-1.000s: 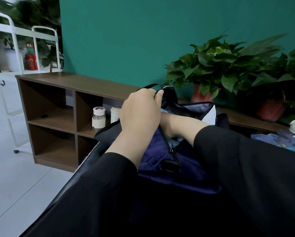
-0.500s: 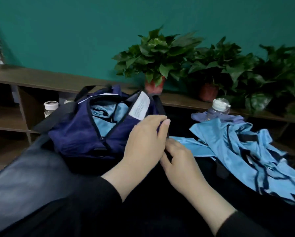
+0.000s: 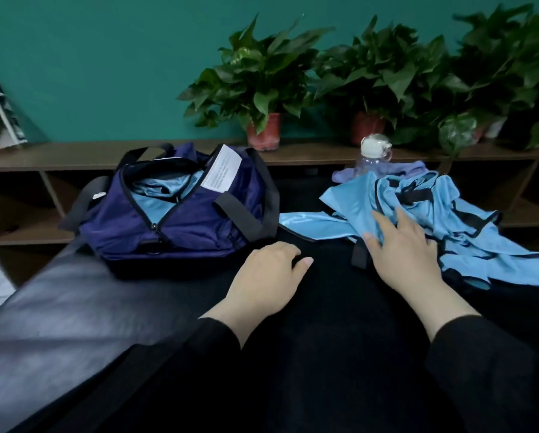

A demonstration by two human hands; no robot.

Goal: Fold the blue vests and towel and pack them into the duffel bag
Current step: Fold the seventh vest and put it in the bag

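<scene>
Right hand laid on the loose vests; duffel bag unzipped, one blue garment inside.

The duffel bag was left unzipped on the table, judged to keep it ready for packing. The unfolded vests lay heaped well to its right. The right hand was spread over the heap's near edge, fingers straight on the cloth, nothing gripped. The left hand was held loosely curled and empty between bag and heap, touching neither.
</scene>
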